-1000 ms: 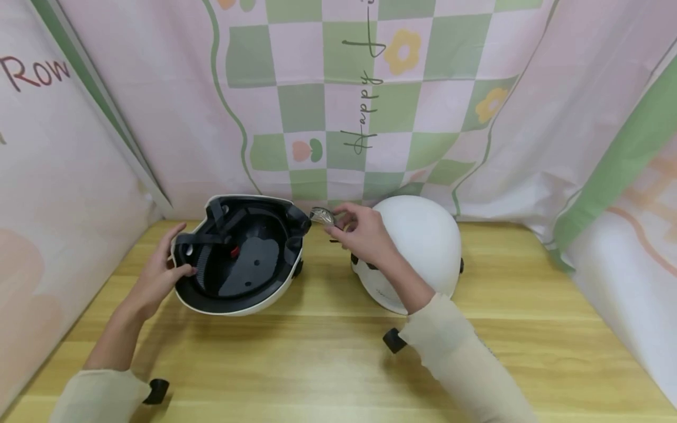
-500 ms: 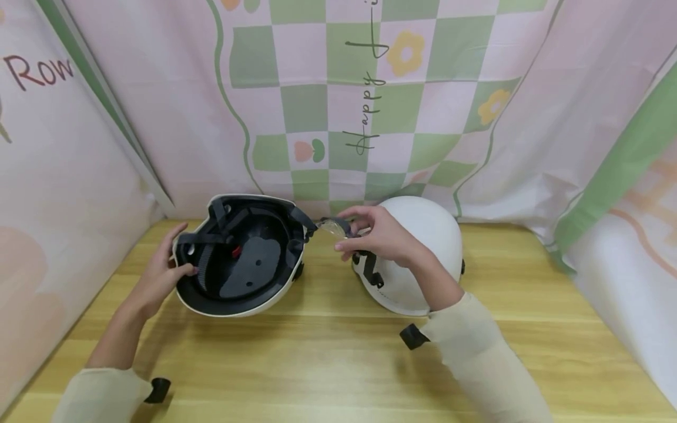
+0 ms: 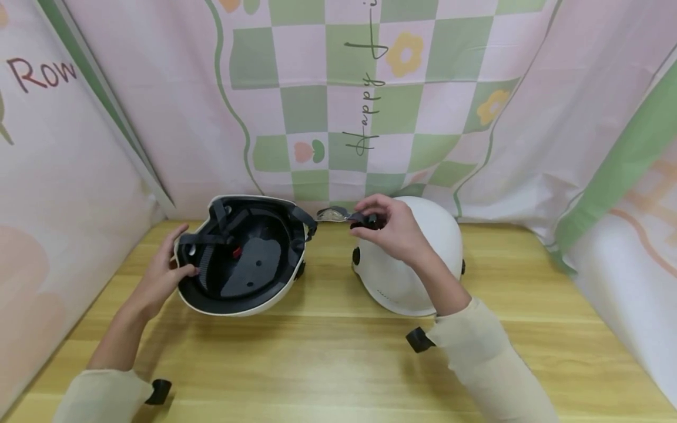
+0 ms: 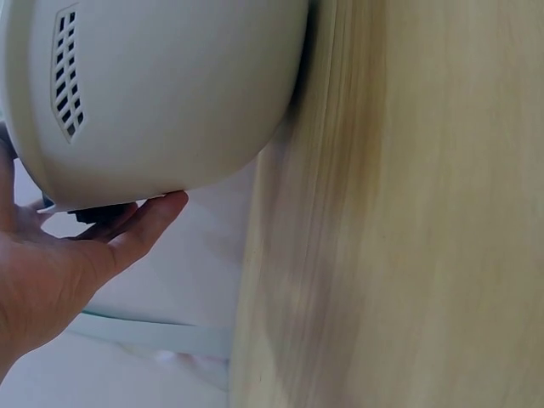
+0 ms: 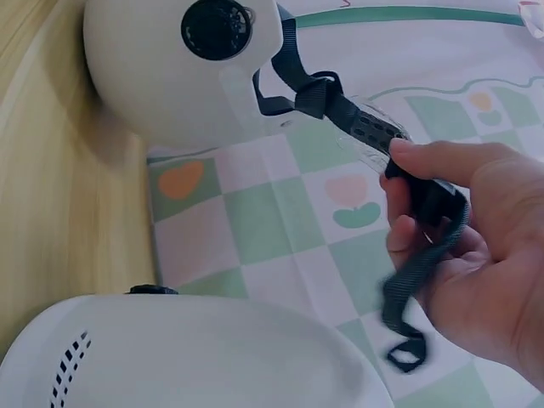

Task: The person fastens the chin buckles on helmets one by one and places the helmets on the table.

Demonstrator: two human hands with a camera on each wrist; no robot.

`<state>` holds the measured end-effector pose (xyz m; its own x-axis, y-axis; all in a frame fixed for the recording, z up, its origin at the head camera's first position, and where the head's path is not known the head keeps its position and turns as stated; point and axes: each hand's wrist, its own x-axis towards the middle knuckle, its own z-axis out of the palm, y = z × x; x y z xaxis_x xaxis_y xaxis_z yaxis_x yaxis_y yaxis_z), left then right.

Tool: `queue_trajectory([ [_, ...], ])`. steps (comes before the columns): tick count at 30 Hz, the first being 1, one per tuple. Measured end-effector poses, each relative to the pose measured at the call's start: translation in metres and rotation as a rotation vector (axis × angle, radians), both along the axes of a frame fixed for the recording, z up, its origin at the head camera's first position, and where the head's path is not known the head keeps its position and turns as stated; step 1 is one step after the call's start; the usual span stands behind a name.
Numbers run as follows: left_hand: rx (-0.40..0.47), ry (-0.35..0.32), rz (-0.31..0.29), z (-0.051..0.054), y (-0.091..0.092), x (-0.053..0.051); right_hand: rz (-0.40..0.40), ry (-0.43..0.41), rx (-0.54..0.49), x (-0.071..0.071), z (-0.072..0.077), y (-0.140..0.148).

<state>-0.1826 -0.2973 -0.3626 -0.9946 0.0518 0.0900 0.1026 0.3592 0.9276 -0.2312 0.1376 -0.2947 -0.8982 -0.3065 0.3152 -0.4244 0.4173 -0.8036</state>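
Note:
An upturned white helmet (image 3: 254, 252) with a black lining lies at the left of the table. My left hand (image 3: 158, 276) grips its left rim, thumb inside and fingers outside; the left wrist view shows the fingers (image 4: 157, 221) against the shell (image 4: 170, 102). From its right side a black strap (image 5: 314, 93) runs out to my right hand (image 3: 394, 229), which pinches the strap's black buckle (image 5: 433, 200) between thumb and fingers. A clear plastic piece (image 3: 333, 215) is on the strap beside the fingertips. The strap's loose end (image 5: 404, 297) dangles below my right hand (image 5: 493, 246).
A second white helmet (image 3: 418, 276), dome up, sits on the wooden table (image 3: 296, 364) under and beside my right hand. A patterned curtain (image 3: 301, 106) stands behind the table and at both sides.
My right hand has moved right, drawing the strap and clear piece out from the left helmet. The dangling strap end has shifted. My left hand has stayed on the rim.

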Motion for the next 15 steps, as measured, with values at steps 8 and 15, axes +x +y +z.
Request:
queue_trajectory([
  [8, 0.026, 0.030, -0.038, -0.0004, 0.0037, 0.0031, -0.051, 0.125, -0.085, 0.0033, 0.0048, -0.0018],
  [15, 0.028, 0.027, -0.055, 0.0011, 0.0067, 0.0056, -0.007, 0.075, -0.145, 0.0061, 0.0095, -0.0019],
])
